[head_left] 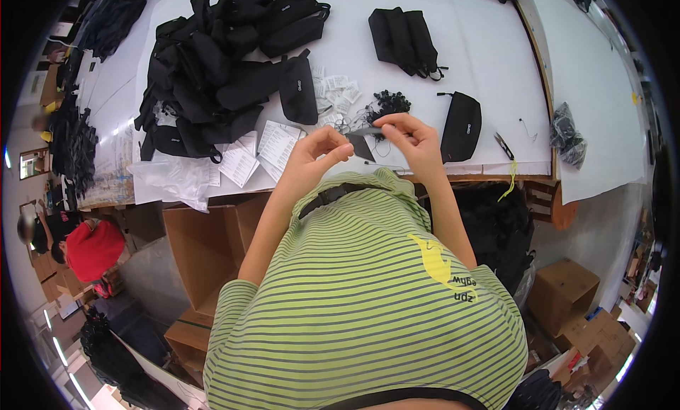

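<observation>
A small dark grey card, like a hang tag (363, 147), is between my two hands above the table's near edge. My right hand (414, 139) pinches its upper right part between thumb and fingers. My left hand (319, 155) is closed in a pinch beside the card's left edge; what its fingertips hold, if anything, is too small to make out. Just beyond my hands lies a tangle of black tag strings (392, 102), with small white labels (338, 95) to its left. A zipped black pouch (462, 127) lies to the right of my right hand.
Black pouches (205, 77) are heaped at the left, near printed leaflets (278, 146) and a clear plastic bag (173, 180). More pouches (404, 42) lie far back. Thread snips (504, 146) with yellow cord rest at right. Cardboard boxes (205, 251) stand below the table (354, 42).
</observation>
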{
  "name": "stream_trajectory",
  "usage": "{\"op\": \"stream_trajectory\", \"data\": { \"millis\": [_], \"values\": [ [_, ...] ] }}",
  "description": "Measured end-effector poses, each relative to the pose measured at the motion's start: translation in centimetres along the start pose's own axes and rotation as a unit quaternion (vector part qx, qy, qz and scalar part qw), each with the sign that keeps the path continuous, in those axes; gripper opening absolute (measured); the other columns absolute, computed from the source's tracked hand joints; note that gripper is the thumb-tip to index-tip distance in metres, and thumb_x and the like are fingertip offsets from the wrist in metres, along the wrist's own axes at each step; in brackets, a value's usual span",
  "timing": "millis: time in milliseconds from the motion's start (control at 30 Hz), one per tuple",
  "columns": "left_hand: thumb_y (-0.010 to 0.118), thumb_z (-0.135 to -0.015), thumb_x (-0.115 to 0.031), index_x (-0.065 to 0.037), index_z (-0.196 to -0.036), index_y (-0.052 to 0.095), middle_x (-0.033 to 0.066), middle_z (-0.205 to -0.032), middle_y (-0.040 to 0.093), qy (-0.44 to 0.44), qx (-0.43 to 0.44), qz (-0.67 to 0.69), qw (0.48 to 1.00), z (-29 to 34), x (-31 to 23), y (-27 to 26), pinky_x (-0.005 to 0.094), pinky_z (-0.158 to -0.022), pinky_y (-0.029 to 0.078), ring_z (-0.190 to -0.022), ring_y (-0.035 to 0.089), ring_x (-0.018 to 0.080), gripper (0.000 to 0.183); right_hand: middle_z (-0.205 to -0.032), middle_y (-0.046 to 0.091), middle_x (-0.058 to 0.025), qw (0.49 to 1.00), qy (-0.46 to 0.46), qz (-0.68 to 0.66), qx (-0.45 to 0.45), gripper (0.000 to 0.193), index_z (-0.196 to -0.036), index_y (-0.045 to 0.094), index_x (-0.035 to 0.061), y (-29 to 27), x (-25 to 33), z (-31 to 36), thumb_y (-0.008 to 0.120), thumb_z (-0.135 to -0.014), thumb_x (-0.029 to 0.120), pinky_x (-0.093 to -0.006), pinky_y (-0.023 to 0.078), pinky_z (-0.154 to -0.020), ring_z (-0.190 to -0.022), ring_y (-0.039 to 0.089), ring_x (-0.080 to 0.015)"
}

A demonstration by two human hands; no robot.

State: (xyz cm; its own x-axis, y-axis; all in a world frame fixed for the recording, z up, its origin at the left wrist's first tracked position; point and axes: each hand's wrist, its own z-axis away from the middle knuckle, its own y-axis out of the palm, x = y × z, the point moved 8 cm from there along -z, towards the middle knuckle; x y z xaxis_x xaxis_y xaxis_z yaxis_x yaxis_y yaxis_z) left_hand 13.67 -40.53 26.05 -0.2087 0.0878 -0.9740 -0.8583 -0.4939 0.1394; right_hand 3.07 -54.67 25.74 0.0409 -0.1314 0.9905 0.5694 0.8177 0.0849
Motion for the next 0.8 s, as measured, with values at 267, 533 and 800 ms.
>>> {"op": "stream_trajectory", "data": {
  "millis": [267, 533, 800],
  "values": [
    [0.065, -0.086, -0.015, -0.002, -0.082, 0.057, 0.0000, -0.074, 0.058, 0.012, 0.077, -0.127, 0.989, -3.8, -2.3, 3.5, 0.0218, -0.061, 0.042, -0.068, 0.052, 0.0068, 0.016, -0.051, 0.030, 0.0032, 0.990, 0.014, 0.128, 0.056, 0.017, -0.087, 0.068, 0.0036, 0.5, 1.0, 2.3, 0.069, -0.080, 0.019, -0.0255, 0.021, -0.046, -0.048, 0.025, -0.0058],
    [0.067, -0.081, -0.040, -0.001, -0.088, 0.058, 0.0054, -0.069, 0.060, -0.099, 0.196, -0.182, 0.958, -10.6, 12.3, 12.0, 0.0253, -0.056, 0.045, -0.062, 0.057, 0.0120, 0.040, -0.054, 0.029, 0.0101, 0.985, 0.114, 0.057, -0.112, 0.012, -0.081, 0.064, 0.0010, -7.3, -2.3, 9.1, 0.068, -0.080, 0.012, -0.0214, 0.018, -0.048, -0.051, 0.023, -0.0014],
    [0.075, -0.070, -0.042, 0.000, -0.078, 0.060, 0.0133, -0.071, 0.062, 0.009, 0.178, -0.373, 0.910, -11.9, 17.4, 19.0, 0.0343, -0.063, 0.047, -0.067, 0.060, 0.0290, 0.045, -0.058, 0.038, 0.0106, 0.927, 0.155, 0.089, -0.331, 0.008, -0.081, 0.064, -0.0007, -13.0, -5.4, 17.7, 0.067, -0.081, 0.007, -0.0179, 0.019, -0.048, -0.052, 0.026, 0.0015]
  ]
}}
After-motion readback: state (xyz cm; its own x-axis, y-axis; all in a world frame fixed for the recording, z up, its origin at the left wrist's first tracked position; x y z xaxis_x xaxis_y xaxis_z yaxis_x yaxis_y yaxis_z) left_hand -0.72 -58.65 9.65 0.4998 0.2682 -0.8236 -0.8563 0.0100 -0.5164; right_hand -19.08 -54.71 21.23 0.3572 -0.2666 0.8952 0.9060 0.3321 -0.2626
